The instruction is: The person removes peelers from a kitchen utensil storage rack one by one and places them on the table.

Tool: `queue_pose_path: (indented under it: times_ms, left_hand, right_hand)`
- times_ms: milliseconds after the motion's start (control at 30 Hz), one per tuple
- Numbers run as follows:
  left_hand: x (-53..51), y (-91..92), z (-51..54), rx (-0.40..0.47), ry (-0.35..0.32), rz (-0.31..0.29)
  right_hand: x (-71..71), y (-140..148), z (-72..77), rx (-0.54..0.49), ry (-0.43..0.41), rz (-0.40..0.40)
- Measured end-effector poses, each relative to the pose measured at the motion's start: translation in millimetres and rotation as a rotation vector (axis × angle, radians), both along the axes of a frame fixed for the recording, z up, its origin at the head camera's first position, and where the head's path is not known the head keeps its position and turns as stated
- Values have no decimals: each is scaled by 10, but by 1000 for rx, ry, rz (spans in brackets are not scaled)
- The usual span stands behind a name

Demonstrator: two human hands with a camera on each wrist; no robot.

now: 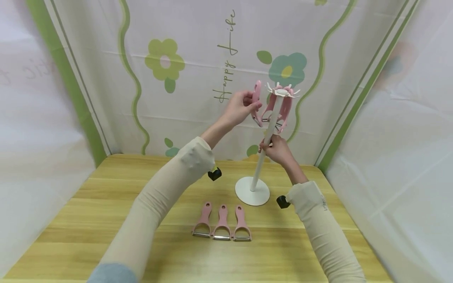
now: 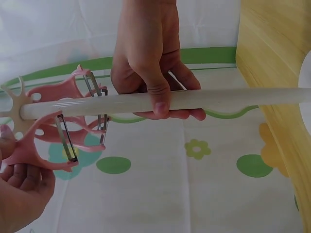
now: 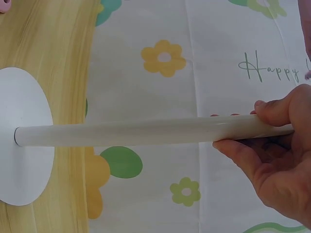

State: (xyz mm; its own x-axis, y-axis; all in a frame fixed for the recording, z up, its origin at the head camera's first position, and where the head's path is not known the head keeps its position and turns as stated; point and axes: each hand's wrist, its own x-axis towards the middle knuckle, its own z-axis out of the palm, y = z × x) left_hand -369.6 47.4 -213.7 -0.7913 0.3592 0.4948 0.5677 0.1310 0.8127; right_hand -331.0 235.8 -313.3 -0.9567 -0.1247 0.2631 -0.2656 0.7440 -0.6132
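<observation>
The left hand (image 1: 242,105) pinches a pink peeler (image 1: 256,93) by its handle between thumb and fingers, handle end up, blade end down. Just to the right of that hand is the white hook ring (image 1: 282,92); whether the held peeler touches a hook I can't quite tell. More pink peelers (image 1: 287,107) hang from the ring, overlapping, to the right of the left hand and above the right.

Lower and to the right of the left hand, the right hand (image 1: 278,150) grips the white pole (image 1: 259,167). The pole runs down from this hand to a round base (image 1: 245,193) on the worktop (image 1: 106,220). Nearer the person than either hand, three peelers (image 1: 222,214) lie in a row, blades toward the person.
</observation>
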Motion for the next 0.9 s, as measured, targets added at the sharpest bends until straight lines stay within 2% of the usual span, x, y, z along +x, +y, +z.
queue_pose_path:
  times_ms: [267,467,900]
  left_hand:
    - [42,-150,-75,27,-20,1]
    - [86,-237,-125,45,-41,-25]
    - [222,-392,-201,27,-76,-45]
  right_hand:
    - [-17,-32,3,1,-12,2]
    - [-9,-12,1,-11,-28,-4]
    - [-29,44,49,-29,-61,-9]
